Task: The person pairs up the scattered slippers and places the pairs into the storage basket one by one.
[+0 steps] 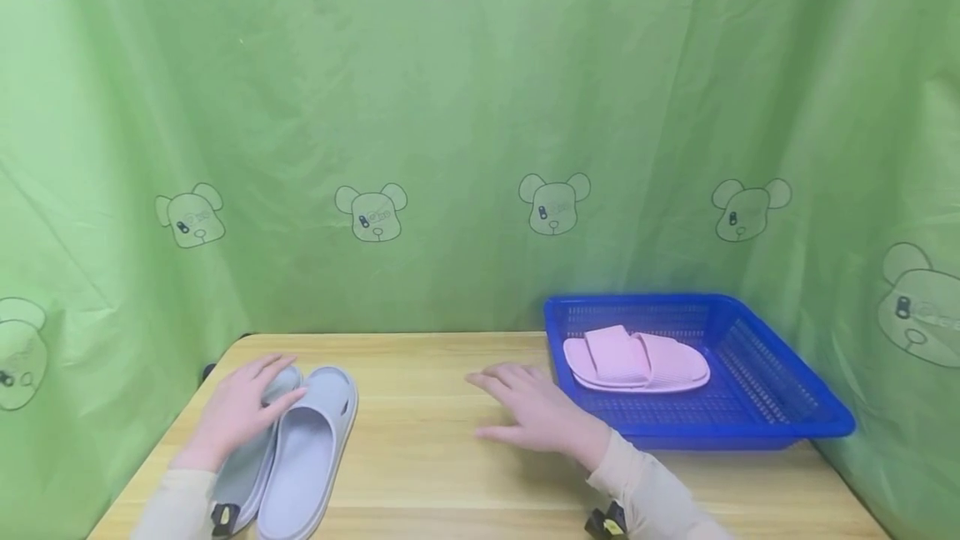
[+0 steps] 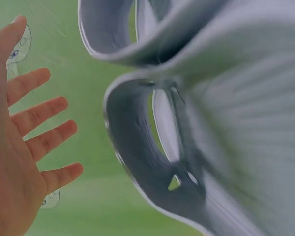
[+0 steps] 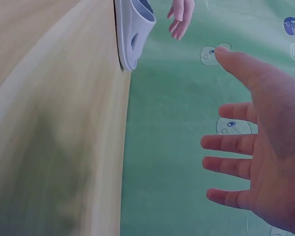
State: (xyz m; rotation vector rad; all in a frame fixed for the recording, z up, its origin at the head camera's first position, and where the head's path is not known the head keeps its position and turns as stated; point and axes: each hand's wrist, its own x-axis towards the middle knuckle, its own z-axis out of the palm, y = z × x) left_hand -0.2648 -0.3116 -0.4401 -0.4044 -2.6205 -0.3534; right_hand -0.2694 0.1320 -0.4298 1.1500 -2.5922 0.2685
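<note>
Left of the blue basket [image 1: 720, 433], a pair of grey slippers [image 1: 298, 461]

The head view shows us the left hand [image 1: 238, 411] over them, the right hand [image 1: 536, 415] apart, just beside the basket. The left wrist view: fingers [image 2: 39, 114] spread, gripping nothing; we judge the slippers light, springy, best held by the straps [image 1: 322, 390]. The right wrist view: straight, empty fingers

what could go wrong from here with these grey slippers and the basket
The grey slippers lie side by side, so the left hand might nudge one while moving the other. They are near the left edge of the table, so a knock could send one off. The right hand is close to the blue basket and might bump it.
</note>
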